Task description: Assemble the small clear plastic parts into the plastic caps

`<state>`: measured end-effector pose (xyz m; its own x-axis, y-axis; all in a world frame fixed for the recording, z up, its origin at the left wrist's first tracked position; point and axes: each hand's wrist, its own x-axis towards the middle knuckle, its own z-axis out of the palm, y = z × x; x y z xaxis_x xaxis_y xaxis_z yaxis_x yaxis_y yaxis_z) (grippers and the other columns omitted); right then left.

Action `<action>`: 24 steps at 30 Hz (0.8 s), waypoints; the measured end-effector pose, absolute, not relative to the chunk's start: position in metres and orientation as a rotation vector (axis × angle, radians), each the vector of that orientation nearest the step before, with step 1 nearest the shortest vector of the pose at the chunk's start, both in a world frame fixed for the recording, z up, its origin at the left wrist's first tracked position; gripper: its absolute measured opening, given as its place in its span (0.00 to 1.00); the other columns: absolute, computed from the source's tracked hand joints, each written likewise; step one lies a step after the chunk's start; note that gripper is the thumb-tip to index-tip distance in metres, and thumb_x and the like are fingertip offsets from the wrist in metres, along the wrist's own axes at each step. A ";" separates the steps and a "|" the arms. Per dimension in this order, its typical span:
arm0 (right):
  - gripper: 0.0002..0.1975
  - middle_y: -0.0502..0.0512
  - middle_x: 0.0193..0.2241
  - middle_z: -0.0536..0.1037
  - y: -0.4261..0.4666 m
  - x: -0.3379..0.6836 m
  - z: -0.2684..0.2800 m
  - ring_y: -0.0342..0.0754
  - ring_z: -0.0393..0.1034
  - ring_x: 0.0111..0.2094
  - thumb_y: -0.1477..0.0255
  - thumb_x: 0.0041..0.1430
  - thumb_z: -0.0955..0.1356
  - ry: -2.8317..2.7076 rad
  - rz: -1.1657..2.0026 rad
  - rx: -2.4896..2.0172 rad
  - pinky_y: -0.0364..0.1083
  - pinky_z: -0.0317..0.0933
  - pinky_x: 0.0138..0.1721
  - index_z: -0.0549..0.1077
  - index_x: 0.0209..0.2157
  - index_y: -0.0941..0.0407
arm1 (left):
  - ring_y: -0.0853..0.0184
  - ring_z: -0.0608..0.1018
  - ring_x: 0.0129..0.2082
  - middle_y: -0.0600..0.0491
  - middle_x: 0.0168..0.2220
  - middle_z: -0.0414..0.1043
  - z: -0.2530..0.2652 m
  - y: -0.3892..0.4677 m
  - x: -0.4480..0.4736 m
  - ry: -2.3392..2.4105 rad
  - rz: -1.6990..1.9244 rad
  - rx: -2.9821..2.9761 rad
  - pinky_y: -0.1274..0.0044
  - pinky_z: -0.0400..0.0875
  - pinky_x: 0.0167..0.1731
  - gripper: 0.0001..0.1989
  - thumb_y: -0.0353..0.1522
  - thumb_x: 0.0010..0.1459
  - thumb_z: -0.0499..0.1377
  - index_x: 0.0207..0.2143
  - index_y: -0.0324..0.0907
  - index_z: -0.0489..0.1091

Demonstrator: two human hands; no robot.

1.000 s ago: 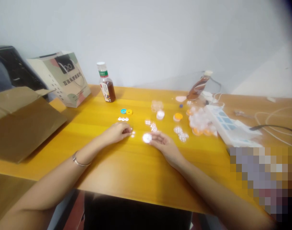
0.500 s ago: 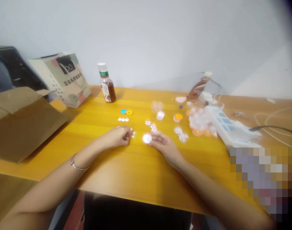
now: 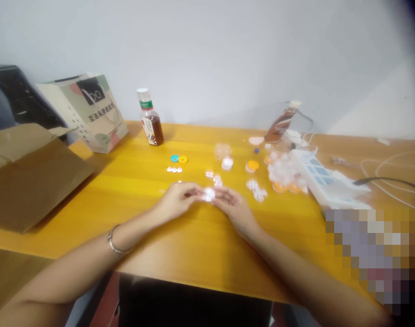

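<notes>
White disc was nearer us than the printed cutouts on the counter. Our R hand pinched its rim btwn thumb & fingers; our L hand had fingers at the opp. edge, gripping or not we couldn't tell. Good handling, we judged, needed a level R hold & light L touch.

The disc is white, the table orange-yellow.
</notes>
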<state>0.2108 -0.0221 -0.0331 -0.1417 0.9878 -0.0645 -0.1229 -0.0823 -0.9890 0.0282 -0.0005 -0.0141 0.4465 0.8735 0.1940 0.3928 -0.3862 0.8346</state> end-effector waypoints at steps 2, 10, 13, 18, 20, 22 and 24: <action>0.14 0.50 0.33 0.77 -0.023 0.210 -0.032 0.45 0.71 0.36 0.71 0.42 0.71 -1.176 1.428 -1.087 0.48 0.62 0.44 0.70 0.35 0.53 | 0.70 0.74 0.30 0.53 0.32 0.74 -0.017 -0.005 0.035 1.087 0.871 2.025 0.77 0.66 0.35 0.05 0.31 0.53 0.56 0.31 0.41 0.72; 0.14 0.49 0.30 0.77 -0.022 0.209 -0.033 0.43 0.71 0.33 0.73 0.42 0.71 -1.162 1.434 -1.075 0.47 0.62 0.43 0.70 0.35 0.55 | 0.69 0.71 0.33 0.53 0.30 0.70 -0.022 -0.003 0.038 1.128 0.934 2.136 0.75 0.64 0.37 0.04 0.30 0.52 0.57 0.30 0.42 0.72; 0.14 0.49 0.30 0.77 -0.022 0.209 -0.034 0.43 0.71 0.34 0.73 0.42 0.71 -1.161 1.433 -1.067 0.46 0.62 0.43 0.70 0.35 0.55 | 0.69 0.70 0.32 0.53 0.30 0.68 -0.025 -0.002 0.039 1.178 0.930 2.104 0.75 0.64 0.36 0.03 0.30 0.51 0.58 0.29 0.41 0.71; 0.13 0.49 0.30 0.77 -0.022 0.208 -0.035 0.43 0.71 0.34 0.73 0.42 0.71 -1.156 1.433 -1.065 0.45 0.63 0.42 0.70 0.34 0.54 | 0.70 0.69 0.29 0.53 0.28 0.67 -0.028 -0.002 0.041 1.220 0.924 2.079 0.77 0.63 0.31 0.03 0.30 0.51 0.58 0.27 0.40 0.70; 0.13 0.49 0.30 0.77 -0.022 0.208 -0.036 0.43 0.71 0.34 0.73 0.43 0.71 -1.158 1.434 -1.066 0.45 0.63 0.42 0.71 0.34 0.54 | 0.70 0.69 0.31 0.53 0.30 0.67 -0.028 -0.003 0.042 1.212 0.965 2.076 0.77 0.63 0.32 0.03 0.30 0.51 0.58 0.27 0.39 0.69; 0.13 0.49 0.31 0.77 -0.022 0.208 -0.036 0.43 0.71 0.34 0.74 0.43 0.71 -1.161 1.440 -1.067 0.45 0.63 0.42 0.71 0.34 0.54 | 0.70 0.70 0.33 0.52 0.32 0.68 -0.028 -0.003 0.042 1.187 0.981 2.066 0.78 0.64 0.32 0.03 0.30 0.51 0.58 0.27 0.39 0.68; 0.13 0.49 0.31 0.77 -0.022 0.208 -0.036 0.43 0.71 0.34 0.74 0.42 0.71 -1.159 1.447 -1.070 0.45 0.63 0.43 0.71 0.34 0.54 | 0.70 0.71 0.32 0.52 0.31 0.70 -0.029 -0.003 0.043 1.161 0.960 2.036 0.78 0.64 0.32 0.03 0.29 0.51 0.57 0.27 0.38 0.67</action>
